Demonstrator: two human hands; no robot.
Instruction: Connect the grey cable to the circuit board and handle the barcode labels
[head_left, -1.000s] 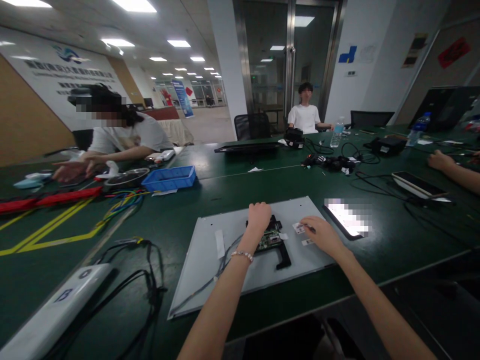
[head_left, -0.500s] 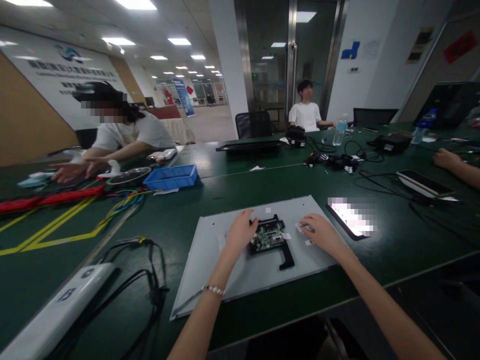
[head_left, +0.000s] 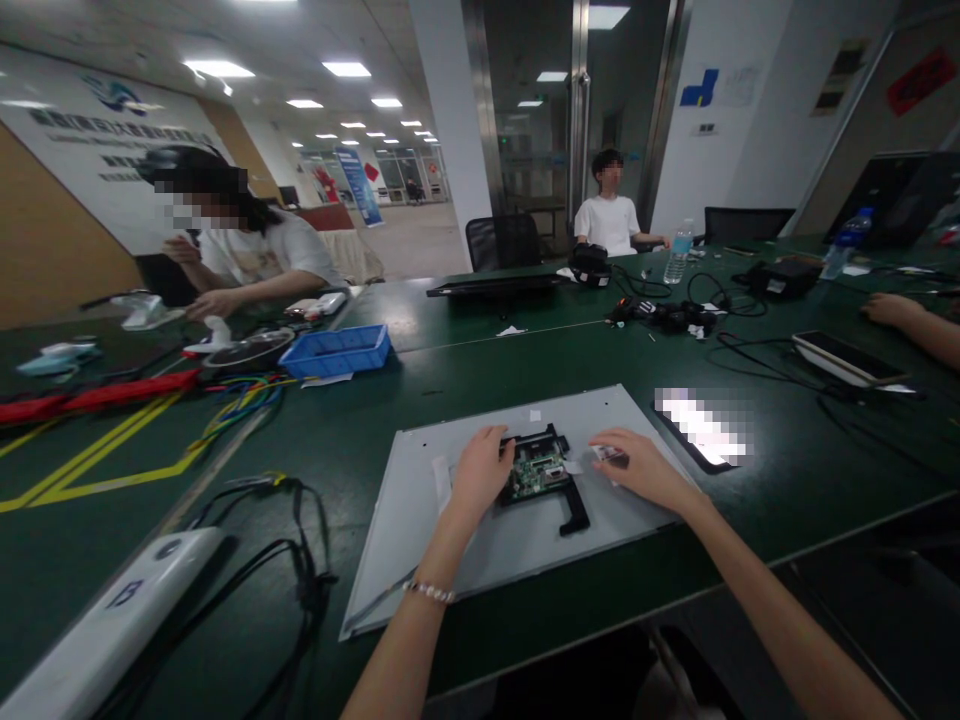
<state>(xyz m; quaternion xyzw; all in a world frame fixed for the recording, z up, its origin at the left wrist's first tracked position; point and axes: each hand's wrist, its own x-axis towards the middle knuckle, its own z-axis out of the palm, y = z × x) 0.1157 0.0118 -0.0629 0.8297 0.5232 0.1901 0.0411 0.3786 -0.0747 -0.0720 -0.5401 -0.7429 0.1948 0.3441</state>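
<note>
A grey metal panel (head_left: pixel 465 540) lies flat on the green table (head_left: pixel 360 440) in front of me. At its middle sits a small green circuit board (head_left: pixel 537 472) in a black bracket (head_left: pixel 574 512). My left hand (head_left: pixel 480 468), with a bead bracelet on the wrist, curls its thumb and fingers round the left edge of the board and bracket. My right hand (head_left: pixel 637 465) lies palm down on the panel to the right of the board, fingers stretched out, fingertips on a small white label (head_left: pixel 609 455).
A lit phone (head_left: pixel 701 430) lies just right of the panel. Black cables (head_left: pixel 300 570) and a white device (head_left: pixel 112 625) are at the near left. A blue tray (head_left: pixel 337 352) and coloured wires (head_left: pixel 240 400) sit at the left. Other people sit at the left, far side and right edge.
My left hand has slid from the board's top to its left edge and curled round it. My right hand stayed by the label. The person at the left pulled their arms in.
</note>
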